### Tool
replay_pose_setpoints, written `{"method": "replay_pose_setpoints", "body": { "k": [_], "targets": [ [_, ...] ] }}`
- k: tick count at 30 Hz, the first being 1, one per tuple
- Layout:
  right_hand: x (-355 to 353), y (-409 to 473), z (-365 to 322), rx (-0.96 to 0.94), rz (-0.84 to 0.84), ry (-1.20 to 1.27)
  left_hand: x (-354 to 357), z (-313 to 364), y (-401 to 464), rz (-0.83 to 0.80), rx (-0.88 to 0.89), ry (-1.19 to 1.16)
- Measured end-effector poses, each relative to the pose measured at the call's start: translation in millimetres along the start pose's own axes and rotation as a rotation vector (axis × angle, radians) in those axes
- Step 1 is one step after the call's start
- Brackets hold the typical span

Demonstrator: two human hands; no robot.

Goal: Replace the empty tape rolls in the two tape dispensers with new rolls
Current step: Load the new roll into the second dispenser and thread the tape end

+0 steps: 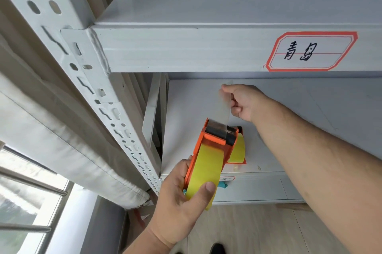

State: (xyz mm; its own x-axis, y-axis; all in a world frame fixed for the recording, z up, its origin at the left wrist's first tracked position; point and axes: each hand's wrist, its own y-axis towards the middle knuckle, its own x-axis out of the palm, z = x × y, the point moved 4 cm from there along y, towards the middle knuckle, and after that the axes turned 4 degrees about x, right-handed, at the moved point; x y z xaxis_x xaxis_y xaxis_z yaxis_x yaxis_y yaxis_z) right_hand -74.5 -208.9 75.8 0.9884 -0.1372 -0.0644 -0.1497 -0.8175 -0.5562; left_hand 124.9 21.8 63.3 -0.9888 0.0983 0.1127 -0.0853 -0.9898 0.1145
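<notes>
My left hand [182, 198] grips an orange tape dispenser [208, 146] loaded with a yellow tape roll [208, 169]; my thumb lies across the roll. A clear strip of tape [224, 107] runs up from the dispenser's black cutter end. My right hand [241, 101] pinches the strip's free end above the lower shelf. Behind the dispenser, a second orange dispenser with a yellow roll [238, 150] stands on the lower shelf [299, 119], mostly hidden.
A grey metal rack stands in front of me, its upper shelf beam [186, 51] carrying a red-bordered handwritten label [310, 51]. The perforated upright [99, 88] runs down the left. A pale curtain [62, 140] and window bars lie left. Wood floor below.
</notes>
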Motion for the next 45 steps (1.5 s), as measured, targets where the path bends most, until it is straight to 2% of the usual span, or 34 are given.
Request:
{"method": "replay_pose_setpoints", "body": {
  "k": [6, 15, 20, 25, 32, 36, 39, 45],
  "targets": [
    [5.7, 7.6, 6.1, 0.016, 0.044, -0.044, -1.3, 0.2, -4.7, 0.025, 0.029, -0.026],
    [11.6, 18.3, 23.9, 0.044, 0.084, -0.165, 0.1, 10.2, 1.4, 0.070, -0.043, -0.057],
    [4.3, 24.8, 26.0, 0.053, 0.110, -0.177, 5.9, 17.7, 9.3, 0.023, -0.130, -0.111],
    [6.2, 22.6, 23.1, 0.042, 0.087, -0.178, 5.5, 21.7, 6.3, 0.029, -0.142, -0.149],
    [18.3, 19.9, 22.1, 0.003, 0.069, -0.156, 1.3, 26.9, -1.0, 0.034, -0.057, -0.147],
    [16.0, 11.4, 24.3, 0.017, 0.118, -0.231, 0.4, 35.6, -4.0, -0.012, -0.010, -0.181],
    [12.6, 5.7, 27.2, 0.003, 0.027, -0.206, 1.7, 42.7, -6.7, -0.036, 0.021, -0.180],
    [16.2, 3.2, 61.7, 0.110, -0.249, 0.069, -8.3, 53.4, 11.1, 0.098, 0.042, -0.249]
  ]
}}
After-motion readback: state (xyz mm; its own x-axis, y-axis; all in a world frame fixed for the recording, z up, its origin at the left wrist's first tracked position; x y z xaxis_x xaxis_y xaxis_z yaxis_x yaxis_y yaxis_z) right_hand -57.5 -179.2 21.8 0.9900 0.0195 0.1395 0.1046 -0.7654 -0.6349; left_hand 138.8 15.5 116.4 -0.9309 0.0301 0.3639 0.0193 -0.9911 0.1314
